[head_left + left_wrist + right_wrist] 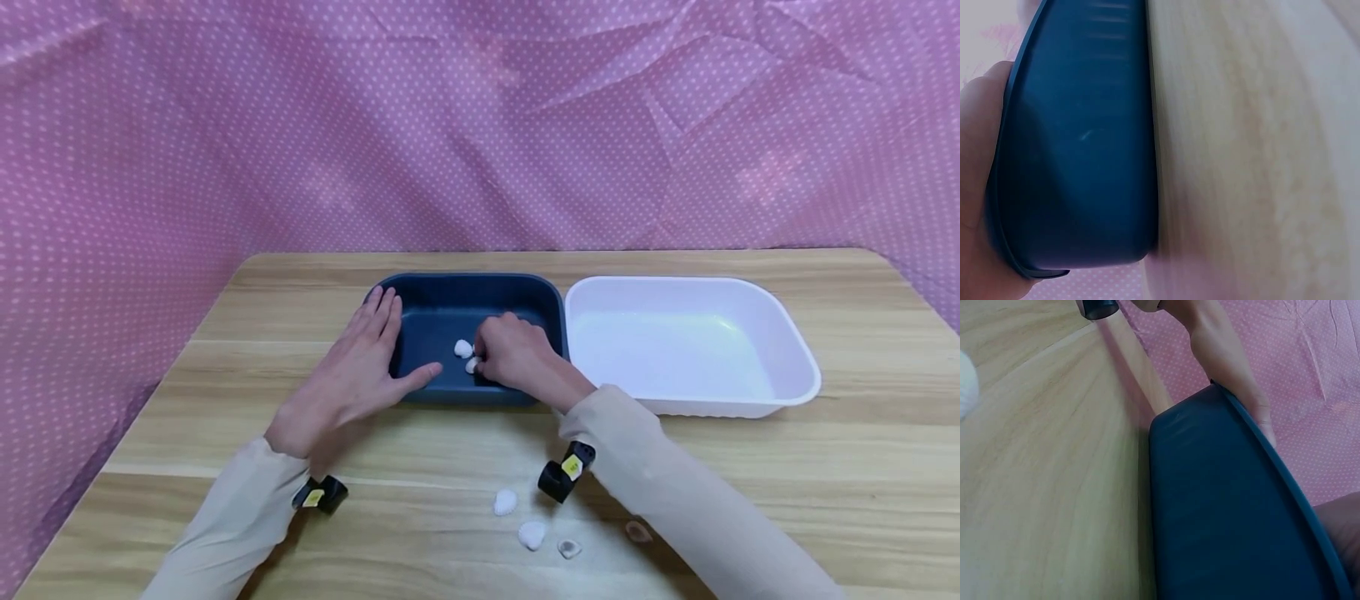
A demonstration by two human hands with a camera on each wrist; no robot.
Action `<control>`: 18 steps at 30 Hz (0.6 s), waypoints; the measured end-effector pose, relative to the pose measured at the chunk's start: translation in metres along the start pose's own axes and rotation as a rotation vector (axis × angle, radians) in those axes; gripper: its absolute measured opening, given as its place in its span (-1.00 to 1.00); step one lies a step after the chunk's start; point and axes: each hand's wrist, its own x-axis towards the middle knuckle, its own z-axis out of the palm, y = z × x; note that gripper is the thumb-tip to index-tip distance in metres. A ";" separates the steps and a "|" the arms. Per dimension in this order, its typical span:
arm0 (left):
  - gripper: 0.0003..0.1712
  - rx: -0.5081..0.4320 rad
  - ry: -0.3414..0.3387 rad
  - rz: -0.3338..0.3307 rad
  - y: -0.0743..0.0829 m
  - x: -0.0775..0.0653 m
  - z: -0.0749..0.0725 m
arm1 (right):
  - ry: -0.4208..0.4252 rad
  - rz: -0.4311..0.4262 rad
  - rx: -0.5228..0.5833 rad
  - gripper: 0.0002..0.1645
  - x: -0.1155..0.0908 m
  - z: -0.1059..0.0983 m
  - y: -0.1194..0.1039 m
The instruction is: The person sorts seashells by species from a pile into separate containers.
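In the head view my left hand [358, 362] lies over the left end of a dark blue tray [450, 395], fingers straight and thumb stretched along the near rim. My right hand [517, 350] reaches down into the same tray with curled fingers. At its fingertips is a small white seashell [472, 365], partly hidden, which the fingers pinch. Another white seashell [462, 348] lies just left of them on the tray floor. The left wrist view shows the blue tray wall [1085, 137], with part of the left hand [979, 169] at its rim.
A white tray [675, 358] stands right beside the blue one. Nearer on the wooden table [420, 517] lie several shells: a white shell [505, 502], a larger white shell [532, 535], a grey-centred shell [569, 548] and a brownish shell [638, 532] by the right sleeve. Pink dotted cloth [480, 125] hangs behind.
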 end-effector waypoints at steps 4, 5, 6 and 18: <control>0.30 -0.006 -0.001 -0.001 0.000 0.000 0.000 | -0.004 0.014 -0.010 -0.89 0.000 0.000 0.000; 0.30 -0.006 -0.003 -0.001 0.000 0.000 0.000 | 0.000 0.012 -0.006 -0.89 0.000 -0.001 0.000; 0.30 -0.007 -0.004 -0.001 0.000 0.000 0.000 | 0.008 0.006 -0.001 -0.87 -0.002 -0.001 0.000; 0.32 -0.015 -0.011 -0.019 -0.001 0.000 -0.003 | 0.268 -0.387 0.111 -0.90 -0.053 -0.014 0.006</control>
